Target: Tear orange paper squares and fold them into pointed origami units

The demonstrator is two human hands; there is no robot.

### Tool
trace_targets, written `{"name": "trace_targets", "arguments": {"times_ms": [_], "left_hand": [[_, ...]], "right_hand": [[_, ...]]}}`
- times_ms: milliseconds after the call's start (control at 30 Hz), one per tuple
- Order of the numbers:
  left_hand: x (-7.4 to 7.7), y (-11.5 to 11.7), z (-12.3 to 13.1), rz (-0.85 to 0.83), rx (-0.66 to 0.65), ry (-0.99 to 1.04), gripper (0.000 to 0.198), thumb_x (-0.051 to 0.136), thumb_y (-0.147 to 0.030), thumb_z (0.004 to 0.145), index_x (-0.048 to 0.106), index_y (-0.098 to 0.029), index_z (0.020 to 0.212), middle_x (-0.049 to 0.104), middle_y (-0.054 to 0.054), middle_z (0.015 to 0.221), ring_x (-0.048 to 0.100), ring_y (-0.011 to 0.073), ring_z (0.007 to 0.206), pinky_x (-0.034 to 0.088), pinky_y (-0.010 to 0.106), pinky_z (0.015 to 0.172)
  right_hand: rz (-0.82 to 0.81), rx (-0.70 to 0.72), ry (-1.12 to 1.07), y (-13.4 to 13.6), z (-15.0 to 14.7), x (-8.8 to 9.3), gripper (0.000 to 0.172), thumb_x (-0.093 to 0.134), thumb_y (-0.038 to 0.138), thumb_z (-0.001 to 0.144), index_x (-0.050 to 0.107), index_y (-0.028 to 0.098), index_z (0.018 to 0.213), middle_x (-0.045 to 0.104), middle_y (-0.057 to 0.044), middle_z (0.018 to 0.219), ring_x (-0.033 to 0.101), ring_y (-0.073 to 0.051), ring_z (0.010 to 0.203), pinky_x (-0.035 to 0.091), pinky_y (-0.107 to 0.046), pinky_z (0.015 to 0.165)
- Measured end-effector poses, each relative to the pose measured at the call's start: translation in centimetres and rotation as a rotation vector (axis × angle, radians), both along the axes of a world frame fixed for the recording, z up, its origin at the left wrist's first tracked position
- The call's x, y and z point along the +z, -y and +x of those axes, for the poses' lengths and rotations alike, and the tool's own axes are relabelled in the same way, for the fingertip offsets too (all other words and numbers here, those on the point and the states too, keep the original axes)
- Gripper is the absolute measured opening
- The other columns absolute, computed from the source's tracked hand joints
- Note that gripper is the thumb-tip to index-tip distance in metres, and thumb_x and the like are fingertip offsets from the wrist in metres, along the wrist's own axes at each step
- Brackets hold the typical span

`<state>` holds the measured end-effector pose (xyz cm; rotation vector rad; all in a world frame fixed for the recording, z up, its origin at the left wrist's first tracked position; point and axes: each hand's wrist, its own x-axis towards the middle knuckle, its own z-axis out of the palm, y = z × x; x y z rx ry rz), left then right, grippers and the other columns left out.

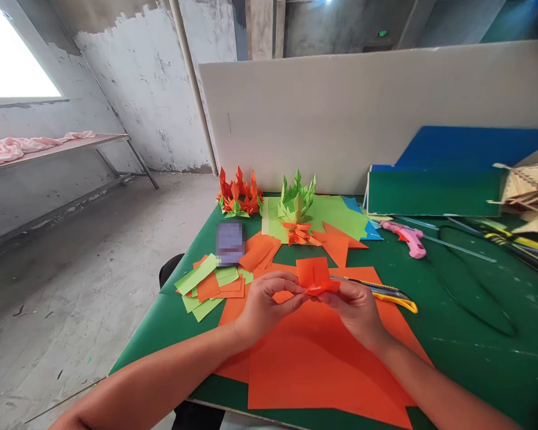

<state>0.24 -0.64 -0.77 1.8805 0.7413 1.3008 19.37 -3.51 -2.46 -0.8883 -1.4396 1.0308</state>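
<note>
My left hand point(264, 303) and my right hand point(354, 307) both pinch a small, partly folded orange paper piece point(314, 276) just above the table. The fingers of each hand are closed on its lower edge, and its upper flap stands up. Large orange paper sheets point(314, 358) lie under my hands on the green table point(475, 334).
Cut orange and green strips point(210, 283) lie to the left. Folded orange crowns point(240, 194) and a green one point(297, 197) stand at the back. A yellow utility knife point(392, 294), a pink glue gun point(407, 237), and green and blue boards point(434, 191) sit to the right.
</note>
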Motion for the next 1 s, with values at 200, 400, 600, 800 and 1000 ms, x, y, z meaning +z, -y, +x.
{"name": "trace_targets", "arguments": {"times_ms": [200, 400, 600, 800, 1000], "left_hand": [[-0.01, -0.13, -0.2, 0.02, -0.026, -0.041, 0.01, 0.077, -0.022, 0.077, 0.07, -0.016, 0.073, 0.07, 0.005, 0.074, 0.064, 0.0137, 0.066, 0.051, 0.023, 0.061], [0.06, -0.2, -0.25, 0.002, -0.036, -0.03, 0.022, 0.079, -0.025, 0.075, 0.06, -0.016, 0.067, 0.063, 0.001, 0.068, 0.057, 0.0114, 0.063, 0.045, 0.022, 0.06], [-0.16, -0.07, -0.05, -0.078, -0.033, -0.046, 0.031, 0.072, -0.026, 0.081, 0.048, -0.017, 0.062, 0.052, -0.004, 0.061, 0.048, 0.0082, 0.058, 0.038, 0.021, 0.056], [-0.6, -0.05, -0.18, -0.259, -0.064, 0.019, 0.028, 0.073, -0.03, 0.079, 0.049, -0.02, 0.089, 0.055, -0.001, 0.083, 0.055, 0.0103, 0.071, 0.046, 0.023, 0.066], [-0.4, -0.7, -0.37, -0.436, -0.118, 0.015, 0.041, 0.071, -0.036, 0.082, 0.058, -0.019, 0.116, 0.062, 0.003, 0.083, 0.059, 0.0138, 0.078, 0.05, 0.026, 0.071]], "right_hand": [[-0.037, -0.018, 0.0, -0.03, 0.19, -0.17, 0.009, 0.072, 0.034, 0.083, 0.078, 0.03, 0.089, 0.074, -0.001, 0.081, 0.065, -0.019, 0.076, 0.052, -0.031, 0.072], [-0.084, -0.06, 0.028, -0.29, -0.04, -0.04, 0.017, 0.075, 0.038, 0.079, 0.073, 0.023, 0.073, 0.07, -0.002, 0.073, 0.061, -0.019, 0.071, 0.05, -0.031, 0.069], [-0.115, -0.111, -0.005, -0.45, -0.44, 0.24, 0.03, 0.077, 0.044, 0.074, 0.063, 0.021, 0.063, 0.064, 0.0, 0.066, 0.056, -0.016, 0.066, 0.047, -0.03, 0.068], [-0.109, -0.104, 0.115, -0.74, -0.42, 0.28, 0.04, 0.075, 0.047, 0.076, 0.049, 0.021, 0.059, 0.053, 0.003, 0.061, 0.049, -0.014, 0.061, 0.043, -0.028, 0.061], [-0.15, 0.072, 0.378, -0.29, -0.73, 0.44, 0.037, 0.065, 0.043, 0.085, 0.048, 0.021, 0.06, 0.053, 0.002, 0.059, 0.05, -0.015, 0.062, 0.041, -0.029, 0.063]]}}
